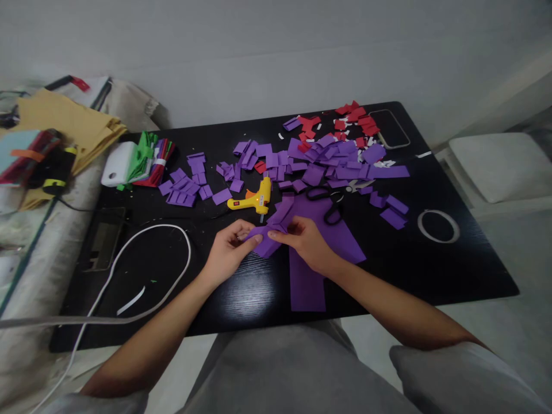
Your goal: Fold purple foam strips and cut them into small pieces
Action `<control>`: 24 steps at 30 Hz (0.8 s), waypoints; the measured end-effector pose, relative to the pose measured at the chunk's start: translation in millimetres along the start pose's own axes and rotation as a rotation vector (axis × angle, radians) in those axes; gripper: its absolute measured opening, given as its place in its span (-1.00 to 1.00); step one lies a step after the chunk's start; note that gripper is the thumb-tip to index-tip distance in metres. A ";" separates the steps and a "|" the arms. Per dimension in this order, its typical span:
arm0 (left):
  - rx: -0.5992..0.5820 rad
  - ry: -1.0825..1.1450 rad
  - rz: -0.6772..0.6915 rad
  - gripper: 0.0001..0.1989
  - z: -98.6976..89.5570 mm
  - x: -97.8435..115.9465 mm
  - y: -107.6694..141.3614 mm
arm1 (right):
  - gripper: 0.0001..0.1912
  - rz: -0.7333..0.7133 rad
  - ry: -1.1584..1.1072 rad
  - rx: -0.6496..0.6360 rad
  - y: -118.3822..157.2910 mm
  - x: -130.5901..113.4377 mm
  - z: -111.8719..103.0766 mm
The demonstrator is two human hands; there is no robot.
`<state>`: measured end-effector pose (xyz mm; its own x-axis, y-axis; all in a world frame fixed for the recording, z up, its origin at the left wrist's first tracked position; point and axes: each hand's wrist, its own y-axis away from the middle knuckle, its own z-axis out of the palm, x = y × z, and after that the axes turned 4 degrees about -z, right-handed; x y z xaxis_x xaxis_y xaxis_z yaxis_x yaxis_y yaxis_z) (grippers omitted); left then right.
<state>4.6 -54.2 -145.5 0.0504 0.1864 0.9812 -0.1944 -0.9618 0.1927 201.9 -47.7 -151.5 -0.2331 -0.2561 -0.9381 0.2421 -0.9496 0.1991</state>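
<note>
Between my two hands is a folded purple paper piece (281, 214), raised over the near middle of the black table. My left hand (230, 248) pinches its left end between thumb and fingers. On its right side, my right hand (307, 240) grips it with the thumb laid along the near edge. A yellow glue gun (254, 200) lies just beyond, its small light glowing orange. Larger purple sheets (308, 287) lie flat under and beside my right hand. Black-handled scissors (333, 214) rest on them and on the table.
Many folded purple pieces (345, 161) and red scraps (364, 122) cover the far side of the table (452, 270). A tape roll (439, 226) lies right. At left are a white cable (188, 247), green paper (144, 155) and a white box-like object (118, 165).
</note>
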 end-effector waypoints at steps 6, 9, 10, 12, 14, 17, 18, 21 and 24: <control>0.016 0.072 -0.076 -0.74 -14.9 -0.3 -4.5 | -0.28 0.038 -0.156 -0.115 -3.8 -4.7 -7.4; 0.001 0.049 -0.113 -0.74 -19.0 0.5 -4.7 | -0.32 0.012 -0.213 -0.097 -8.0 -8.5 -14.3; -0.001 0.036 -0.119 -0.74 -19.5 2.0 -4.6 | -0.46 0.028 -0.208 -0.094 -9.4 -9.5 -16.6; -0.013 0.012 -0.130 -0.74 -19.5 5.9 -4.4 | -0.63 0.036 -0.113 -0.099 -11.4 -11.0 -19.9; -0.036 -0.017 -0.141 -0.73 -18.8 9.3 -4.3 | -0.70 0.037 0.019 -0.135 -12.0 -11.6 -21.1; -0.074 -0.083 -0.124 -0.75 -17.6 9.9 -4.2 | -0.68 0.046 0.159 -0.198 -10.1 -11.5 -19.7; -0.084 -0.107 -0.108 -0.76 -17.3 8.9 -4.1 | -0.68 0.044 0.199 -0.208 -9.0 -11.4 -18.8; -0.110 -0.151 -0.074 -0.78 -16.5 5.0 -3.5 | -0.73 -0.005 0.307 -0.186 -5.6 -10.3 -16.3; -0.119 -0.161 -0.064 -0.77 -15.4 3.3 -2.7 | -0.83 -0.055 0.341 -0.190 -3.4 -8.2 -14.9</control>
<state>-9.8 -47.9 -142.6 0.2207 0.2029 0.9540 -0.2998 -0.9166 0.2643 217.1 -39.7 -148.7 0.0675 -0.1007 -0.9926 0.4153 -0.9018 0.1197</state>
